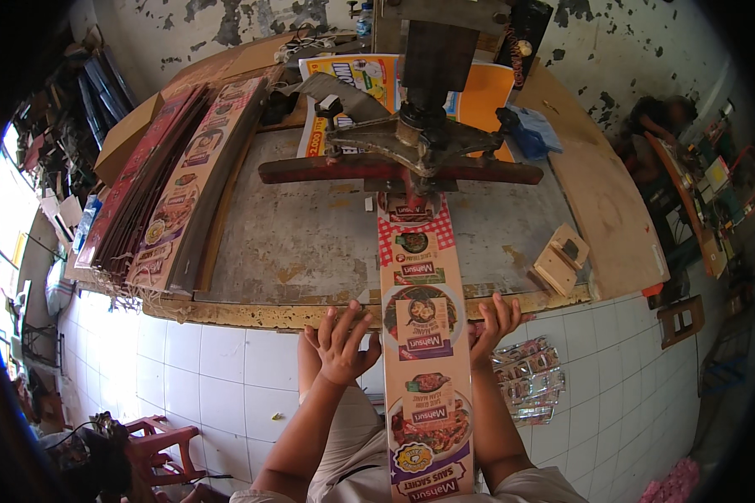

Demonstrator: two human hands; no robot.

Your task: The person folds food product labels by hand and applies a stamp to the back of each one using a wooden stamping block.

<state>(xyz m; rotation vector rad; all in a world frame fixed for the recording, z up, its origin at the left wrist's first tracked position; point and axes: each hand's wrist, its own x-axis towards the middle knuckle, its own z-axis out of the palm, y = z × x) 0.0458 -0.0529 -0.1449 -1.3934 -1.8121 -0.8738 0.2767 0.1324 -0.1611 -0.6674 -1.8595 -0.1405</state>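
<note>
By the table (298, 243), left hand (341, 345) and right hand (495, 329) splay loose fingers; a press (415, 138) hides the strip's (428, 335) far end. Bare tabletop flanks it.

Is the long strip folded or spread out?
Spread out: the strip runs straight from the press past the table edge, no fold showing.

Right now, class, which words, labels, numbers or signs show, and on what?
Wording withheld; locations only:
Long tan cardboard strip with food pictures: upside-down labels.
Yellow, orange and white paper sheet: large letters and numbers.
Tan cardboard stack, left: small labels.
Black panel: pale lettering.
Shiny flat packets: too small to read.
</note>
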